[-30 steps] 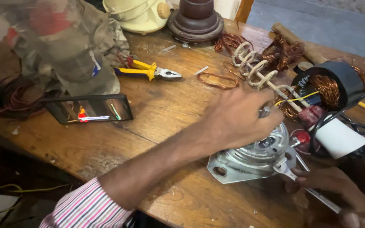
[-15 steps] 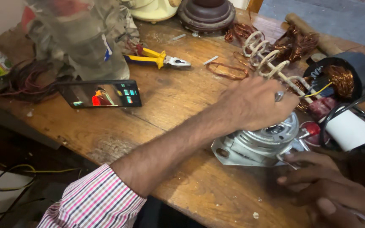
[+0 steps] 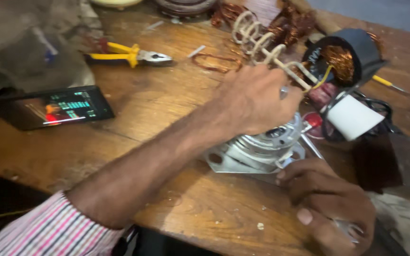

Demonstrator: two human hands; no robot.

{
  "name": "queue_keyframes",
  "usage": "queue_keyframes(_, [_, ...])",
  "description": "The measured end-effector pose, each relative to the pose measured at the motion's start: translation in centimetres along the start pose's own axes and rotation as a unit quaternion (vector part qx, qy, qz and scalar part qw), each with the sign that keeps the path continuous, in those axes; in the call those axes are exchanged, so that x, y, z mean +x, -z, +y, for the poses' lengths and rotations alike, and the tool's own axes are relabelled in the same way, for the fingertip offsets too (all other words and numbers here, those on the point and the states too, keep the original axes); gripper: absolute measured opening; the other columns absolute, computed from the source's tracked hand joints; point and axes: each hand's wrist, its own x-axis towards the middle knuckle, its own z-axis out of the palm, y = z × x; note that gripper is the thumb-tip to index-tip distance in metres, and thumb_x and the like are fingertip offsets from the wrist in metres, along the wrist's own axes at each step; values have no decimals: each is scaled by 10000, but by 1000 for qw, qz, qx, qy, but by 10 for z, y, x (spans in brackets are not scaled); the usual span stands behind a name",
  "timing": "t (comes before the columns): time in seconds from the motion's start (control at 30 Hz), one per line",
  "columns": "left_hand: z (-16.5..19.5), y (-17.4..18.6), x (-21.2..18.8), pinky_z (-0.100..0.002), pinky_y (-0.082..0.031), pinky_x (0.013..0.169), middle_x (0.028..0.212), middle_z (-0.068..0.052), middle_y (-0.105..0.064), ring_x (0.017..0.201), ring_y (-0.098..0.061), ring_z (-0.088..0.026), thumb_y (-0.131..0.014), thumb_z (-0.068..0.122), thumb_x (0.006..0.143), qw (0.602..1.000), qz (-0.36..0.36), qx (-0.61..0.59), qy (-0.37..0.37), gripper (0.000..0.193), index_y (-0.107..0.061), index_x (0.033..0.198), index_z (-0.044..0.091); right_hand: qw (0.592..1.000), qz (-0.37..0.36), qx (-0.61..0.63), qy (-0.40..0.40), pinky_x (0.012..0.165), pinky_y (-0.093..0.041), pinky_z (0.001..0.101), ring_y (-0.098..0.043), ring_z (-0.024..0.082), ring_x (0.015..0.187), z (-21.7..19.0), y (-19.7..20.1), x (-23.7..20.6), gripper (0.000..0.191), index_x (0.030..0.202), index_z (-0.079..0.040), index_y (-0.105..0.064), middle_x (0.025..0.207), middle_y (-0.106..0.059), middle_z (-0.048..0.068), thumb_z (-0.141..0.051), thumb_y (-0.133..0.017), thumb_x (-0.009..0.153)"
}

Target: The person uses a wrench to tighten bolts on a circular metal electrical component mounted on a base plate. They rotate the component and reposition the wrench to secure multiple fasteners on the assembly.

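Note:
A silvery motor housing (image 3: 257, 154) sits on the wooden bench (image 3: 167, 123). My left hand (image 3: 257, 99) reaches in from the lower left in a striped sleeve. It lies over the motor's top with its fingers curled around it. My right hand (image 3: 330, 206) is at the bottom right, close to the motor's base. It is closed on a thin metal tool (image 3: 312, 144) whose shaft points at the housing. Just behind the motor lies a black stator with copper windings (image 3: 347, 54), and white sleeved coil loops (image 3: 262, 40) run from it.
Yellow-handled pliers (image 3: 129, 54) lie at the back left. A lit phone (image 3: 53, 106) lies flat on the left. A white card (image 3: 352, 116), a small red part (image 3: 315, 121) and black cables (image 3: 380, 111) crowd the right. Loose copper wire (image 3: 214, 59) lies behind my left hand.
The view has shifted closer and lower, so the bench items appear higher up. My left hand stays on the motor. My right hand has come a little nearer to the motor's base.

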Motion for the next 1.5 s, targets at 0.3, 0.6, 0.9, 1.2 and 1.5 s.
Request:
queue_keyframes(0.3, [-19,-21,-5,-436,-473,424,670,-149,-608,615,-614,-280,-669,120,854,912,236,183,-280,110,-714,823,24,999,30,6,20,799,-560,484,-677,362,833,-6,-14,2,110,721,49,-562,702,-594,125,-24,-632,765])
queue_keyframes(0.6, [2,-8,-11,-356,-425,476,650,-136,-644,560,-601,-188,-535,311,975,986,159,28,-50,368,-723,848,22,994,99,-45,18,823,-596,447,-677,307,782,-8,-21,-1,216,649,55,-563,711,-612,136,-63,-638,813])
queue_keyframes(0.9, [31,9,-54,-434,-363,327,501,-19,-532,387,-397,-124,-376,446,1019,987,113,50,101,534,-689,778,87,959,206,191,27,787,-542,508,-662,319,720,32,-5,-25,402,709,-41,-710,617,-662,91,-246,-513,993])
queue_keyframes(1.2, [51,25,-70,-350,-421,431,573,52,-463,449,-408,-88,-314,715,1035,967,-13,187,174,778,-757,812,115,958,254,-25,128,758,-593,467,-660,268,689,13,-14,-19,203,1090,-149,-642,666,-599,76,-301,-512,1062])
queue_keyframes(1.5, [28,14,-49,-628,-448,998,1232,-230,-657,1230,-575,-357,-423,611,971,985,49,167,15,656,-629,1286,74,963,250,-67,78,758,-618,443,-677,315,712,12,-12,-23,521,696,68,-618,626,-636,118,-320,-512,1027])
